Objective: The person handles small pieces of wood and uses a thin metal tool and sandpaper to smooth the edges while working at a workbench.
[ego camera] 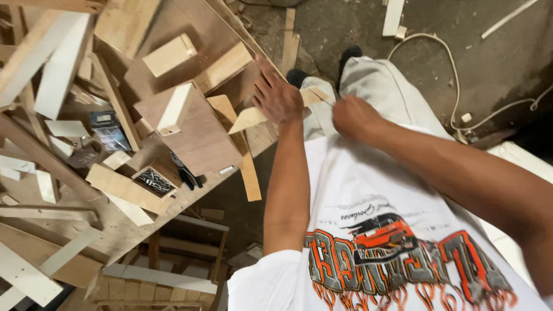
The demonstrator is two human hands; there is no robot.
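Observation:
My left hand (277,98) lies flat, fingers spread, on a thin pale wooden wedge (249,119) at the edge of the plywood workbench (124,230), pressing it down. The wedge points left and sticks out past the bench edge over my grey trouser legs (380,86). My right hand (353,117) is closed in a fist just right of the wedge's far tip. It pinches something thin and dark that reaches to that tip; I cannot tell what it is.
The bench is littered with plywood scraps and wood blocks (169,53). Black pliers (187,173), a small open box of dark fasteners (154,182) and a small blue packet (109,130) lie on it. A white cord (452,75) runs over the dusty concrete floor. Lumber is stacked under the bench.

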